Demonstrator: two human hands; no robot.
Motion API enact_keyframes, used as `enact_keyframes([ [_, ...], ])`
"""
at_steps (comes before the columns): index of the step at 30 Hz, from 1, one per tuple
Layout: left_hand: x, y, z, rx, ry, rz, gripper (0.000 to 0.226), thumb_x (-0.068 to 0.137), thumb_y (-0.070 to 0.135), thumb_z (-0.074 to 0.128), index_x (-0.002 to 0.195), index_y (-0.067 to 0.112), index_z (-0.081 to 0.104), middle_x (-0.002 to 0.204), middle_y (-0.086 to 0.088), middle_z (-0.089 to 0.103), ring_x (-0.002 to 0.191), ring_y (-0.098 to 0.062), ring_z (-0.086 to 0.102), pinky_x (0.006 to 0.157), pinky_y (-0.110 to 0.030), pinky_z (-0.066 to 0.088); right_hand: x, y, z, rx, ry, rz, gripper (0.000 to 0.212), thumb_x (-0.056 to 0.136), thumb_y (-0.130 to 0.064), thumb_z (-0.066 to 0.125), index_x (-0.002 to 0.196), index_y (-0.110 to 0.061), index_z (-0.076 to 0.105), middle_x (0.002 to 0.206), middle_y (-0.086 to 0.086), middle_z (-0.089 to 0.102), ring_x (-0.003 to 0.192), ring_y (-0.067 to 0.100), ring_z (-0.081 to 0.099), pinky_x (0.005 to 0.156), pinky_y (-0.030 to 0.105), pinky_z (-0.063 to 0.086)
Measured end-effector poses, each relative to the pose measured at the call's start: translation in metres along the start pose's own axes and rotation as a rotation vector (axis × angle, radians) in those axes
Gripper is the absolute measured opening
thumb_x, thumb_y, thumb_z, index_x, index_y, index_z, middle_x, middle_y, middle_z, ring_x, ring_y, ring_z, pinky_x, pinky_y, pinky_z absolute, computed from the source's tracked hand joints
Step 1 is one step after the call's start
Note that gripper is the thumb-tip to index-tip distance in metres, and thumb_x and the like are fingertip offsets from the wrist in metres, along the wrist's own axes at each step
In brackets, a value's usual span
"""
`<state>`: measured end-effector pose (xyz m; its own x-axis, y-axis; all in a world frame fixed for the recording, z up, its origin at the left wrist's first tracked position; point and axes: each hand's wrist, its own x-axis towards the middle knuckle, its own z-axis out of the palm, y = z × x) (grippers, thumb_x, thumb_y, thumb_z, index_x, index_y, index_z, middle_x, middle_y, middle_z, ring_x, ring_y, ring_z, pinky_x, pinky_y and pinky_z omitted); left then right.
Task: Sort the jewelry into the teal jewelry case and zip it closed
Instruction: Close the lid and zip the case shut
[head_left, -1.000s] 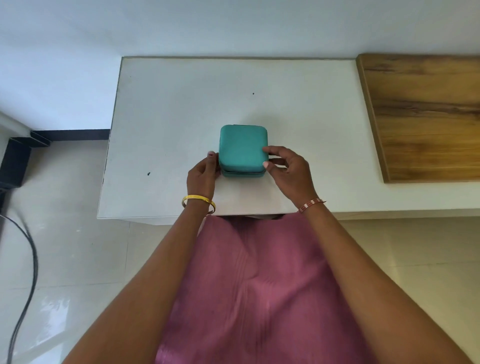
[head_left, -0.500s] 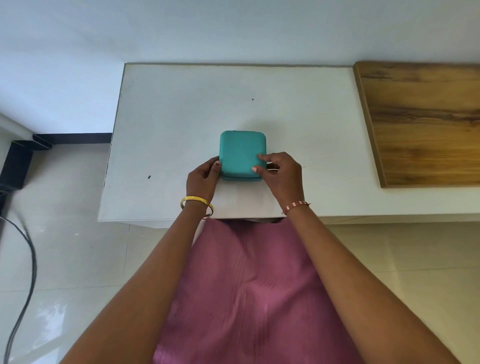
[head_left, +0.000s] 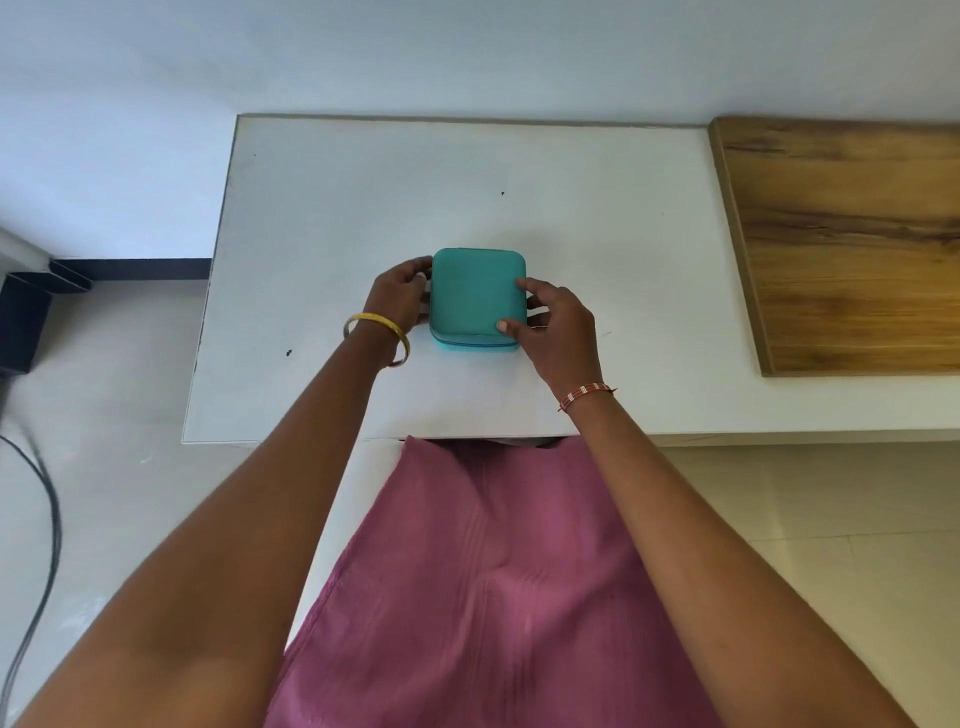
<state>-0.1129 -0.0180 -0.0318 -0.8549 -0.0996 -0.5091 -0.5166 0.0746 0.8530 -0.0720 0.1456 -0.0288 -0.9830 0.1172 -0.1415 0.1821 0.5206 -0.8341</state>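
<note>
Teal jewelry case (head_left: 477, 299) closed, lid down, flat on the white surface (head_left: 597, 218), between the two sets of fingers. Left hand (head_left: 397, 299) against the case's left wall, fingers (head_left: 418, 266) curled round the far-left corner, gripping it. Right hand (head_left: 558, 325) at the case's right side, index fingertip on the lid's right edge, thumb on the lid near the near-right corner, other fingers tucked along the right wall; a loose hold on the case, curled rather than straight. Zip seam visible as a darker line along the near wall, just under the thumb; slider position impossible to tell. Gold bangle (head_left: 376, 338) on the left wrist, red-and-white thread bracelet (head_left: 587, 394) on the right wrist. Wooden board (head_left: 852, 234) well to the right of the right fingers, lying on the same surface. Pink garment (head_left: 493, 587) below, nearer than both wrists. Dark cable (head_left: 39, 519) on the floor, far to the left of the left fingers.
</note>
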Motion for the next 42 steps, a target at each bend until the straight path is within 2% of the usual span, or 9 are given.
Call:
enact_keyframes([
  [6,0.023,0.023,0.004,0.108,-0.035,0.042,0.049,0.088,-0.013,0.031,0.13,0.006,0.048,0.132,-0.011,0.052,0.117,-0.023,0.051,0.073,-0.022,0.047,0.003,0.0,-0.001,0.008,-0.02,0.007,0.054,0.074,-0.007,0.074,0.125,-0.009,0.055,0.111,0.014,0.058,0.088,0.028,0.063,0.082,0.029,0.053],
  [10,0.027,0.025,0.006,0.203,-0.047,0.06,0.051,0.085,-0.014,0.027,0.122,0.006,0.056,0.126,-0.014,0.057,0.101,-0.017,0.052,0.08,-0.023,0.048,0.003,-0.001,-0.001,0.003,-0.021,0.009,0.054,0.074,-0.008,0.074,0.125,-0.009,0.056,0.111,0.014,0.058,0.086,0.028,0.063,0.082,0.029,0.053],
  [13,0.028,0.019,0.006,0.332,-0.029,0.11,0.056,0.08,-0.016,0.024,0.117,0.006,0.06,0.123,-0.015,0.059,0.103,-0.02,0.054,0.091,-0.028,0.045,0.002,-0.001,-0.001,0.009,-0.025,0.017,0.054,0.074,-0.008,0.074,0.125,-0.009,0.056,0.11,0.014,0.058,0.085,0.028,0.063,0.082,0.031,0.053],
  [21,0.03,0.02,0.006,0.689,0.154,0.212,0.044,0.084,-0.01,0.036,0.112,0.008,0.065,0.117,-0.014,0.064,0.112,-0.029,0.055,0.092,-0.027,0.041,0.001,-0.004,-0.001,-0.01,-0.026,0.021,0.054,0.075,-0.008,0.073,0.126,-0.01,0.055,0.112,0.014,0.058,0.086,0.029,0.063,0.082,0.03,0.053],
  [25,0.035,0.019,0.005,0.495,0.162,0.091,0.037,0.083,-0.009,0.042,0.105,0.004,0.068,0.105,-0.016,0.068,0.091,-0.03,0.062,0.088,-0.032,0.051,0.002,-0.005,-0.001,-0.011,-0.035,0.036,0.054,0.076,-0.007,0.072,0.126,-0.01,0.054,0.116,0.013,0.057,0.095,0.027,0.061,0.081,0.026,0.052],
  [28,0.033,0.022,0.001,0.074,0.141,-0.145,0.014,0.081,-0.006,0.057,0.086,-0.001,0.069,0.06,-0.003,0.069,0.058,-0.018,0.058,0.058,-0.022,0.056,0.002,-0.006,-0.001,-0.011,-0.033,0.044,0.053,0.075,-0.006,0.072,0.125,-0.009,0.054,0.116,0.014,0.058,0.095,0.028,0.061,0.08,0.028,0.052],
  [31,0.03,0.029,-0.003,-0.225,0.079,-0.311,0.013,0.085,0.001,0.059,0.072,0.005,0.058,0.052,-0.001,0.065,0.057,-0.014,0.061,0.053,-0.022,0.054,0.002,-0.007,0.0,-0.019,-0.032,0.048,0.053,0.075,-0.005,0.072,0.125,-0.009,0.053,0.117,0.014,0.058,0.095,0.029,0.061,0.081,0.03,0.053],
  [36,0.029,0.031,-0.002,-0.144,0.06,-0.311,0.017,0.084,-0.005,0.057,0.07,0.005,0.057,0.04,0.003,0.061,0.036,-0.008,0.058,0.039,-0.017,0.049,0.001,-0.01,-0.001,-0.027,-0.036,0.059,0.053,0.076,-0.005,0.072,0.125,-0.009,0.053,0.119,0.013,0.058,0.097,0.028,0.061,0.083,0.03,0.053],
  [42,0.034,0.029,0.001,-0.021,0.095,-0.278,0.017,0.086,-0.005,0.052,0.074,0.003,0.062,0.055,-0.003,0.063,0.058,-0.015,0.056,0.048,-0.02,0.053,0.0,-0.013,-0.001,-0.04,-0.041,0.075,0.053,0.077,-0.006,0.071,0.126,-0.01,0.052,0.12,0.013,0.058,0.098,0.029,0.061,0.087,0.035,0.053],
])
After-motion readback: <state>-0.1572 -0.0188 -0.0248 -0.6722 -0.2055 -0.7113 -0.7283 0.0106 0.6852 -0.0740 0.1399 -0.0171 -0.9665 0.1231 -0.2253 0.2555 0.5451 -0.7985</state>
